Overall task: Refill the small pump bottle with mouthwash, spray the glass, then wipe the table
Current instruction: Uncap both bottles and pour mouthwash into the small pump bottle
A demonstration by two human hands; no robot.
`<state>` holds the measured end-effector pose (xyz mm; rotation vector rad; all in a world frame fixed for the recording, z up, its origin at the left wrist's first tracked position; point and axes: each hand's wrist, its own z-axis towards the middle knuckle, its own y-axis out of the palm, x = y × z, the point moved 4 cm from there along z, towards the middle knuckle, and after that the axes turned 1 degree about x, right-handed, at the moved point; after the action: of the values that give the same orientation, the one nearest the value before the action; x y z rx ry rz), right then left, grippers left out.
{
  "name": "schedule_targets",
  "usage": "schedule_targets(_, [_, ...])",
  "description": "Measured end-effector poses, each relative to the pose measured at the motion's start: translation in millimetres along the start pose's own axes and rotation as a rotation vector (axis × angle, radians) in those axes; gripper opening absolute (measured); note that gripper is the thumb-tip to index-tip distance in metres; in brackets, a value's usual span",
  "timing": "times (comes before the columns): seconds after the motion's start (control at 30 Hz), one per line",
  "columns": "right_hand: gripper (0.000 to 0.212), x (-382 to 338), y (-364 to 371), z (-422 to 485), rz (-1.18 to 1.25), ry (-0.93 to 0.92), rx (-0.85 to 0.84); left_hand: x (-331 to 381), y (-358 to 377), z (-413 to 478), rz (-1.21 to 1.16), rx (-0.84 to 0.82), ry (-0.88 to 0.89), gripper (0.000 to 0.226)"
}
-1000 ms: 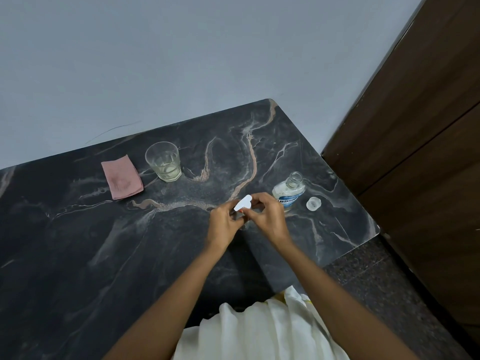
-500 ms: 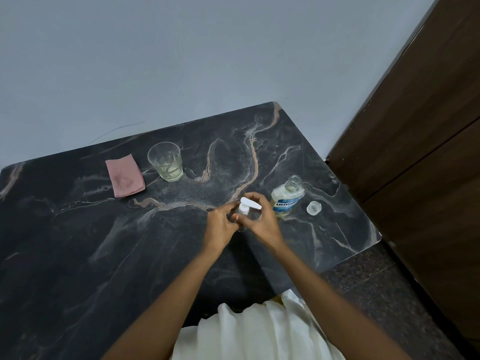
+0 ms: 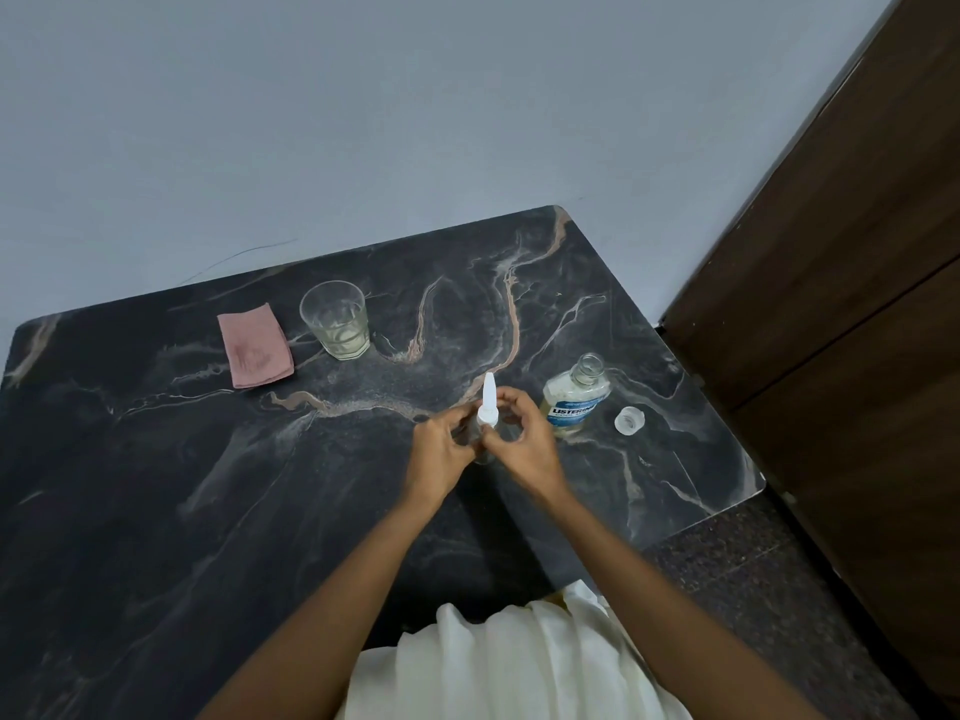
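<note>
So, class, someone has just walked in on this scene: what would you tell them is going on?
A person at a dark marble table holds a small pump bottle in both hands: left hand, right hand at its white pump top. Beside them stands an open mouthwash bottle, its cap lying alongside. A glass and a pink cloth sit untouched further back.

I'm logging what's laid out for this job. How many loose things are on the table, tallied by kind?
Bottles: 2, the mouthwash bottle and the small pump bottle, which the left hand and right hand hold.
Drinking glasses: 1, the glass.
Cloths: 1, the pink cloth.
Loose caps: 1, the clear cap.
Total: 5
</note>
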<state>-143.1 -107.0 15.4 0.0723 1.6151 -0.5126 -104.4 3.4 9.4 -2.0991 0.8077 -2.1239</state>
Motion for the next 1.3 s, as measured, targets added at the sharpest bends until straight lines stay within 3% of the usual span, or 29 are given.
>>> schedule_targets(0.2, [0.030,-4.6,-2.3,4.2,-0.129,-0.076,0.090,-0.2,-0.7,-0.6,-0.006,0.018,-0.001,0.039])
schedule_targets(0.47, [0.035,-0.9,0.1,-0.4,-0.122,-0.057,0.006,-0.4,-0.9,-0.6,0.007,0.028,-0.002,0.034])
schedule_targets(0.6, [0.035,-4.9,1.2,1.5,-0.165,-0.117,0.075,-2.0,-0.7,-0.5,0.044,0.040,0.009,0.032])
schedule_targets(0.77, [0.030,-4.8,-2.5,2.9,-0.115,-0.072,0.109,-3.6,0.1,-0.5,-0.015,0.046,-0.016,0.034])
schedule_targets(1.07, [0.039,-4.5,-0.1,-1.1,0.032,-0.011,0.001,-0.5,0.7,-1.4,-0.028,0.008,0.019,0.040])
schedule_targets(1.3, [0.033,0.9,-1.6,0.7,0.009,-0.018,0.109,-2.1,1.2,-0.9,-0.024,0.026,0.012,0.039])
